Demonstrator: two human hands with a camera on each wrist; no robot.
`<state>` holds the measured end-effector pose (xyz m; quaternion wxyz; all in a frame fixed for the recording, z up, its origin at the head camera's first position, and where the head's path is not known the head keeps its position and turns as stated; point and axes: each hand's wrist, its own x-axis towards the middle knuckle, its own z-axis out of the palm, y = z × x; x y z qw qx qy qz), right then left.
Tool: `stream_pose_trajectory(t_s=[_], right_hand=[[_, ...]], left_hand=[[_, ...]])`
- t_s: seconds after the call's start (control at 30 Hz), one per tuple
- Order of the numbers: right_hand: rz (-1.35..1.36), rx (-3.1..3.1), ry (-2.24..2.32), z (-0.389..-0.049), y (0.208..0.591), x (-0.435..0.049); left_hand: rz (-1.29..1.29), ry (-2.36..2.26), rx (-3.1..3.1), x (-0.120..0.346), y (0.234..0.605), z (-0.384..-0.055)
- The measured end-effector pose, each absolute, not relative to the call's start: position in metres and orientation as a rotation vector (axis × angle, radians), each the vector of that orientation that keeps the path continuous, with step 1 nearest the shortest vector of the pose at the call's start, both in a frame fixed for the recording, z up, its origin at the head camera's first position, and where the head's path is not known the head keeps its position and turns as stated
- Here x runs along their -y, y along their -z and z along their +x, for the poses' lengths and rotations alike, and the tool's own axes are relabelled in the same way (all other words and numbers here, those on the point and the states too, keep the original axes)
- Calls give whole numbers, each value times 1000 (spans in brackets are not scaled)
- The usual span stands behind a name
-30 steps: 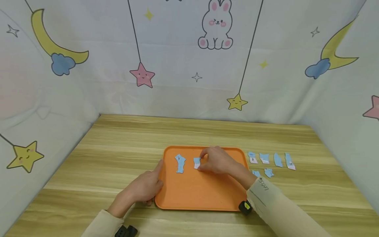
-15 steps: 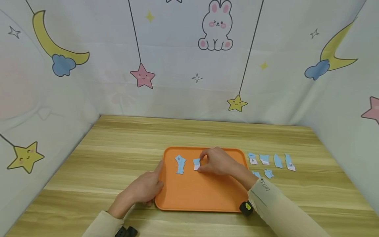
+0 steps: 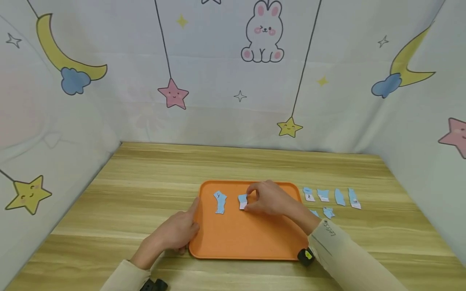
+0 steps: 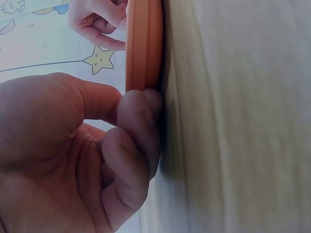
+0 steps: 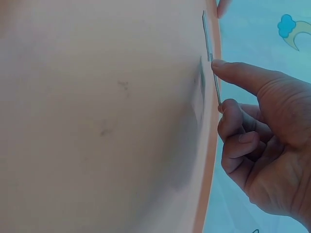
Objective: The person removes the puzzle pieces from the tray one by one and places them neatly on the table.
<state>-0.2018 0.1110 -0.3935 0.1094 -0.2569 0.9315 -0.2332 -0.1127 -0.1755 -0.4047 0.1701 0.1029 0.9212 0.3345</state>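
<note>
An orange tray [image 3: 251, 242] lies on the table. My left hand [image 3: 179, 229] is at its left side, and in the left wrist view the thumb and curled fingers hold the tray wall [image 4: 144, 53]. Over the tray, my right hand [image 3: 271, 199] pinches a small torn blue-and-white paper piece [image 3: 242, 201] between thumb and index finger. The right wrist view shows that piece [image 5: 216, 87] edge-on, with the other fingers curled below it. To its left on the tray lies a longer blue piece [image 3: 220, 202] with a dark mark, apart from the held one.
Several more torn pieces lie on the wooden table [image 3: 145, 173] right of the tray, such as a narrow blue one [image 3: 339, 197] and a small jagged one [image 3: 328, 213]. My right forearm partly covers another piece [image 3: 314, 212]. A printed cloth [image 3: 211, 81] surrounds the table.
My right hand has shifted slightly to the right over the tray with the pinched paper piece. The left hand stays at the tray's side. The head view has drifted a little.
</note>
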Motion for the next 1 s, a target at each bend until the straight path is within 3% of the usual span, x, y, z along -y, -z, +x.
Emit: stream_pose_trajectory(t_s=[1.0], right_hand=[[-716,-2778,733,-192,389,-150]], left_hand=[[290,-946,-2621,175,403,-113]])
